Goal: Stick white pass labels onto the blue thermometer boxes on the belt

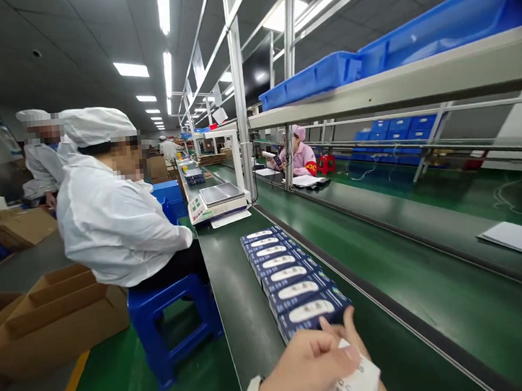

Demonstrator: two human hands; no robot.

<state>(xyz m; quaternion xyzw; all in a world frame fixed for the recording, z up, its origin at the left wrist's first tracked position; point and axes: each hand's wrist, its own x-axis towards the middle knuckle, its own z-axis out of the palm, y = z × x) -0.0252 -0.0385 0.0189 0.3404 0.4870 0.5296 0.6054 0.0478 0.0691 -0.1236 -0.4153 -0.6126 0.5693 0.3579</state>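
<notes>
A row of several dark blue boxes with white oval labels (289,271) lies overlapping on the dark green conveyor belt (233,306). At the bottom of the view, my left hand (306,366), with a white band on its wrist, holds a white printed sheet (354,378) by its upper edge. The fingers of my right hand (344,329) show behind the sheet, next to the nearest box (311,315). The sheet hides most of that hand.
A digital scale (219,202) stands further along the belt. To the left, a seated co-worker in white (113,219) occupies a blue stool (172,329) beside open cardboard boxes (49,323). Blue bins (438,31) sit on a shelf at right, above a second belt (429,266).
</notes>
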